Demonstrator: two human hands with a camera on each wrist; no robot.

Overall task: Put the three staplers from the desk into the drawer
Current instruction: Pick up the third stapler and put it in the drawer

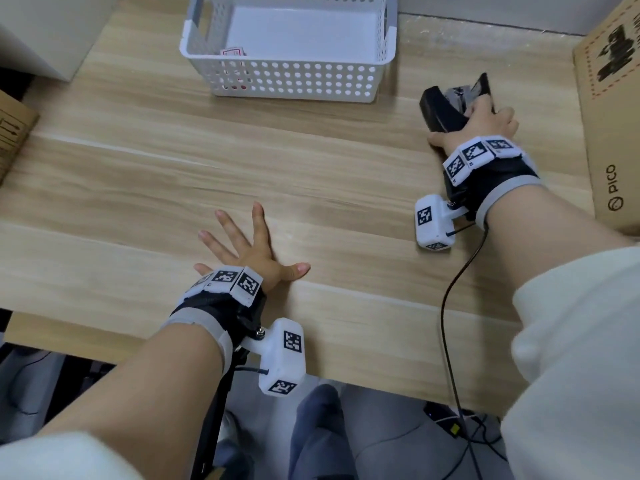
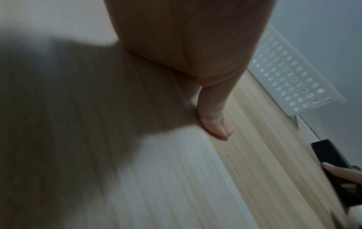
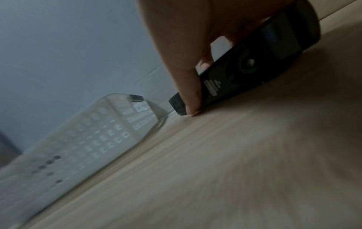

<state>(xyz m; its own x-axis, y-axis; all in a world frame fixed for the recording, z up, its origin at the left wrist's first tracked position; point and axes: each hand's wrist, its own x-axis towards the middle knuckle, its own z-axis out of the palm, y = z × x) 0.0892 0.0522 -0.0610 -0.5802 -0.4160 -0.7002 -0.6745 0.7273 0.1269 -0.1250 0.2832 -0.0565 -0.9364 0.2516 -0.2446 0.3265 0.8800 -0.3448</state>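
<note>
At lower centre the left hand [image 1: 242, 247] lies flat, fingers spread, on the worktop [image 1: 145, 174]. At upper right the right hand [image 1: 481, 128] grips a black stapler [image 1: 441, 109], tipped on its side; it could slip when lifted.

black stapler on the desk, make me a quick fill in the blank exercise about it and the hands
1. The black stapler is gripped by the person's ____ hand.
2. The left hand rests on the desk with its fingers ____.
3. The white basket at the far edge of the desk has walls full of round ____.

Missing words: right; spread; holes
</note>
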